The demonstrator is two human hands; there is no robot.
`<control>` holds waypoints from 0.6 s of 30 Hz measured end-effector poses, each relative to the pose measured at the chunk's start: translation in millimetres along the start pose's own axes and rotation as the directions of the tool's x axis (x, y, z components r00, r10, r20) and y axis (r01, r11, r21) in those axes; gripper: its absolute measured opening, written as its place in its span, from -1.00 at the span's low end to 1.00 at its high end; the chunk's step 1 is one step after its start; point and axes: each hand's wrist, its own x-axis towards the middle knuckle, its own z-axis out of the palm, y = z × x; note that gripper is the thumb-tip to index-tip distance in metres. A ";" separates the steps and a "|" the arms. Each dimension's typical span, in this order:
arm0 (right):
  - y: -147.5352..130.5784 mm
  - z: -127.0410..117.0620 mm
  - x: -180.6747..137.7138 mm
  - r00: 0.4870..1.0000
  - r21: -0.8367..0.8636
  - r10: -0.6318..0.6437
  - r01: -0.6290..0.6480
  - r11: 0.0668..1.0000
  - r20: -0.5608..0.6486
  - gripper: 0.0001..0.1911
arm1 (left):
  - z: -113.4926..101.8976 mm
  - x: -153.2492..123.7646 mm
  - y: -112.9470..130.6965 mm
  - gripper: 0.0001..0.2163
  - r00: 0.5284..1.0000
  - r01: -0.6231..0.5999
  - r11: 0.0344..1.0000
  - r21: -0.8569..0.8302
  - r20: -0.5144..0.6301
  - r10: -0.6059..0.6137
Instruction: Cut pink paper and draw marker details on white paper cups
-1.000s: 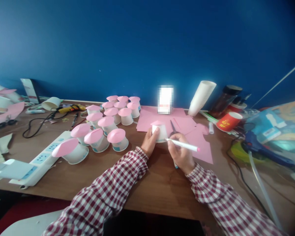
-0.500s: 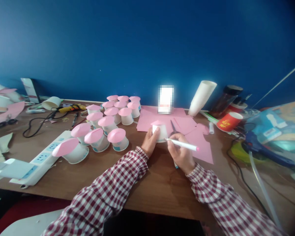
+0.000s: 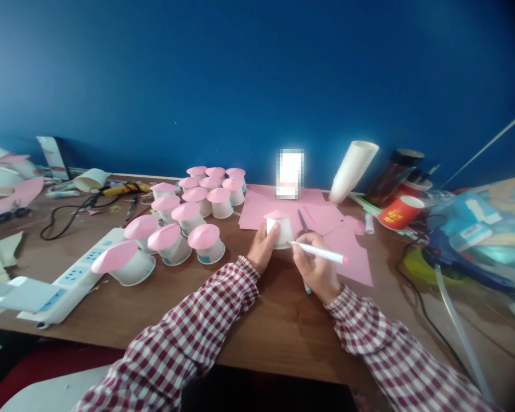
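An upturned white paper cup with a pink paper top [image 3: 280,228] stands on the wooden table [image 3: 278,320] in front of me. My left hand [image 3: 262,247] grips its left side, fingers curled round it. My right hand [image 3: 316,269] pinches a white pen with a pink end [image 3: 320,252], and the pen's tip touches the cup's lower right side. Pink paper sheets [image 3: 313,226] lie just behind and to the right of the cup, with scissors [image 3: 302,222] on them.
Several finished pink-topped cups [image 3: 184,214] stand at the left centre. A white power strip [image 3: 71,280] and cables lie further left. A stack of white cups [image 3: 352,170], a red cup [image 3: 399,212], a dark bottle [image 3: 392,171] and a blue glue gun [image 3: 459,257] crowd the right.
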 end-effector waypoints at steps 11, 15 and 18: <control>-0.1 0.0 0.5 1.000 -0.015 -0.011 0.011 1.000 -0.004 -0.92 | -0.8 0.6 -0.9 -0.59 1.000 -0.010 1.000 0.015 -0.005 0.010; -0.1 0.1 0.4 1.000 -0.009 -0.009 0.009 1.000 0.009 -0.92 | -0.3 0.6 -1.2 -0.58 1.000 -0.015 1.000 0.019 -0.004 0.015; 0.4 0.1 0.4 1.000 -0.008 -0.002 0.002 1.000 0.003 -0.92 | 0.0 0.7 -1.8 -0.58 1.000 -0.010 1.000 0.015 -0.011 0.010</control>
